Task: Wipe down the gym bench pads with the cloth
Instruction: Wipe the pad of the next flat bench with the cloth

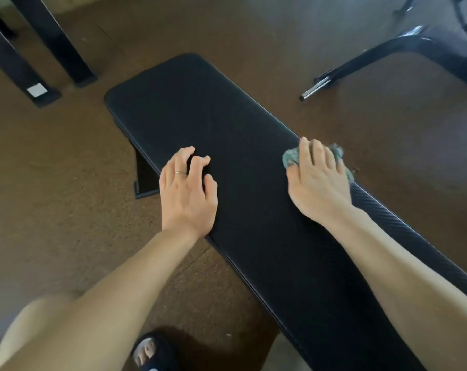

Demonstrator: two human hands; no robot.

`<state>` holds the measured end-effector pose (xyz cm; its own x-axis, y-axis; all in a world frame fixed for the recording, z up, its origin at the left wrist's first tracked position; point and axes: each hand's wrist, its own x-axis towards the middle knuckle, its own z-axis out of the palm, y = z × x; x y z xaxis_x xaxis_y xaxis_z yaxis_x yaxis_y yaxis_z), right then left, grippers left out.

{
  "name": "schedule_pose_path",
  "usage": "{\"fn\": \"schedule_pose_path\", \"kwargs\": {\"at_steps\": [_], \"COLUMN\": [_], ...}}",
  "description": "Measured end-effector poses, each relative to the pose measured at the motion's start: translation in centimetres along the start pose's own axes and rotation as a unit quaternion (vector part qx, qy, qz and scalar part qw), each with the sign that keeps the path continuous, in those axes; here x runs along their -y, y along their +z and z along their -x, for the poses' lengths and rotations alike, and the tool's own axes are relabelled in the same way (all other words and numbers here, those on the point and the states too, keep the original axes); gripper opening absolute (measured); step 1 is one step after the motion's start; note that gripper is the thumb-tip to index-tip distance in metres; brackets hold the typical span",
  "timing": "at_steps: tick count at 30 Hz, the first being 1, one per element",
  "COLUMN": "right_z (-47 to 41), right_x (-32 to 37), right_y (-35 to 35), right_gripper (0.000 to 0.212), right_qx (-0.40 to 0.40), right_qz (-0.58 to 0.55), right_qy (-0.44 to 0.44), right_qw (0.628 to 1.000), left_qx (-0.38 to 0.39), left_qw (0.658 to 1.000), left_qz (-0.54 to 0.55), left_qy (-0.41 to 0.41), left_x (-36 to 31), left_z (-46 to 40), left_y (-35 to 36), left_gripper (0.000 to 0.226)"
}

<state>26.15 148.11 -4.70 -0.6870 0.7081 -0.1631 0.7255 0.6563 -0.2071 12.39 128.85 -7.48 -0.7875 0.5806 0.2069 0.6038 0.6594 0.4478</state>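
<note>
Two hands are resting on the black bench pad (227, 145), the worktop running from upper centre to the lower right corner, where the frame is cutting it off. No writing is showing anywhere; a pale square label (37, 90) on a black post at upper left is looking blank. The right hand (319, 180) is pressing a grey-green cloth (291, 158) at the pad's right edge, fingers curled over it and hiding most of it. The left hand (186, 191), wearing a ring (181, 172), is lying near the left edge, fingers loosely bent and holding nothing.
</note>
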Motion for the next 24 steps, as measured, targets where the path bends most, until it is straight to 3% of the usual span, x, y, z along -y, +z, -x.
{"fn": "schedule_pose_path", "kwargs": {"at_steps": [6, 8, 11, 13, 16, 24], "right_z": [-5.2, -1.9, 6.4, 11.6, 14.9, 4.0], "right_x": [9.6, 9.4, 9.8, 10.8, 11.5, 17.6], "right_y": [1.0, 1.5, 2.7, 3.9, 5.3, 4.9], "right_gripper": [0.063, 0.063, 0.063, 0.063, 0.063, 0.064], "right_qx": [0.004, 0.0, 0.016, 0.011, -0.013, -0.002], "right_qz": [0.012, 0.015, 0.01, 0.029, 0.074, 0.092], "right_qy": [-0.041, -0.065, -0.085, -0.1, -0.11, -0.163], "right_qw": [0.999, 0.998, 0.996, 0.994, 0.991, 0.982], "left_qx": [0.026, 0.036, -0.019, -0.02, 0.039, 0.043], "left_qw": [0.999, 0.995, 0.988, 0.993, 0.99, 0.977], "left_qz": [0.016, 0.07, 0.134, 0.074, -0.031, -0.01], "left_qy": [0.036, 0.057, 0.077, 0.088, 0.131, 0.211], "left_x": [0.7, 1.3, 3.3, 4.8, 6.8, 9.5], "left_z": [-0.2, -0.9, -5.2, -8.9, -12.5, -15.3], "left_y": [-0.3, -1.6, -4.4, -5.4, -4.8, -3.9], "left_gripper": [0.04, 0.026, 0.015, 0.021, 0.025, 0.03]}}
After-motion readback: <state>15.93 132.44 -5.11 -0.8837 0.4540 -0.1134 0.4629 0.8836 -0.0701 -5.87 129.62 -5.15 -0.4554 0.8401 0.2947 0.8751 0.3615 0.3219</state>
